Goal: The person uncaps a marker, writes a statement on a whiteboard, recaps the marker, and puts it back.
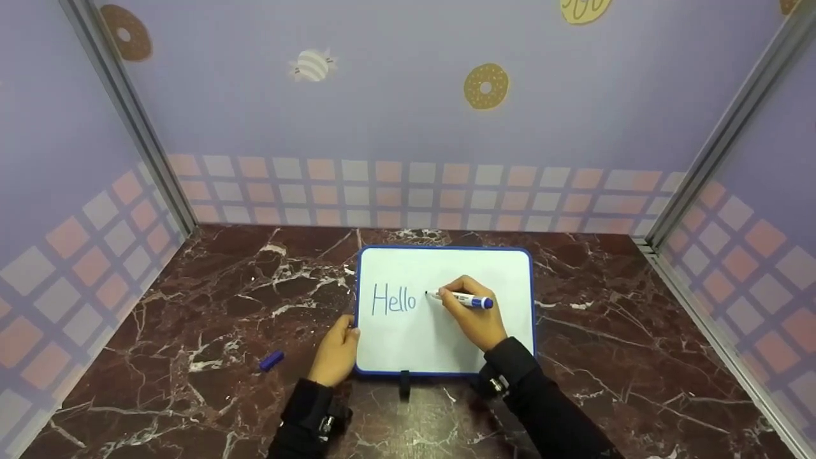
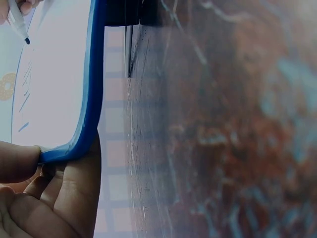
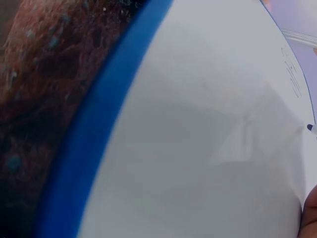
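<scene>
A small whiteboard [image 1: 408, 347] with a blue rim stands tilted on the table, and "Hello" is written in blue on its left half. My left hand [image 1: 336, 349] grips the board's left edge. In the left wrist view the thumb [image 2: 19, 161] lies on the front and the other fingers [image 2: 77, 191] curl behind. My right hand [image 1: 473, 319] pinches a white whiteboard marker [image 1: 464, 299] with a blue end, its dark tip just right of the "o". The right wrist view shows mostly the bare board [image 3: 198, 129], with the marker tip [image 3: 310, 127] at the right edge.
A blue marker cap [image 1: 271, 361] lies on the dark red marbled table [image 1: 210, 319], left of my left hand. A black stand foot [image 1: 405, 384] juts out under the board's lower edge. Purple panels [image 1: 395, 115] with a checkered band enclose the table at the back and sides.
</scene>
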The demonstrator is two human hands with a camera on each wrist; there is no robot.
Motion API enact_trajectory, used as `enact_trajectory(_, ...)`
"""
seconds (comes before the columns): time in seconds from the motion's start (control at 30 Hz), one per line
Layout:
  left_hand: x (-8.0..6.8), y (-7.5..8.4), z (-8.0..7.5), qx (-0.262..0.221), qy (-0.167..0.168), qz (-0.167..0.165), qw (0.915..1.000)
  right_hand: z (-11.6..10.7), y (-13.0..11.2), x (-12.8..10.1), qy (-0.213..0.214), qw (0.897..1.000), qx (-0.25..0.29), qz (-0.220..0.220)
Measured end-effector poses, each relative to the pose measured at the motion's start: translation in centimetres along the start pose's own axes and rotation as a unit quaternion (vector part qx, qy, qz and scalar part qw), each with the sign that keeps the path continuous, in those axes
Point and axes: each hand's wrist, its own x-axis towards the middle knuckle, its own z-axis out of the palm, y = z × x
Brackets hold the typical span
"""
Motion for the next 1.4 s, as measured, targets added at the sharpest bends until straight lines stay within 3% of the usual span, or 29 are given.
enact_trajectory(0.47,0.0,0.1,0.0,0.002,-0.003,-0.005,1.0000,-0.2,-0.1,-0.4,-0.014,0.999,-0.038,-0.007)
enact_trajectory(0.83,0.0,0.1,0.0,-0.010,-0.002,-0.001,0.9999,-0.3,0.1,-1.4,-0.018,0.999,-0.033,0.008)
enact_trajectory(1.17,0.0,0.0,0.0,0.001,-0.001,-0.003,1.0000,-0.1,-1.9,-2.1,-0.008,0.999,-0.043,0.020)
enact_trajectory(1.4,0.1,-0.1,0.1,0.003,0.001,0.004,1.0000,-0.2,-0.2,-1.8,-0.004,0.999,-0.037,0.009)
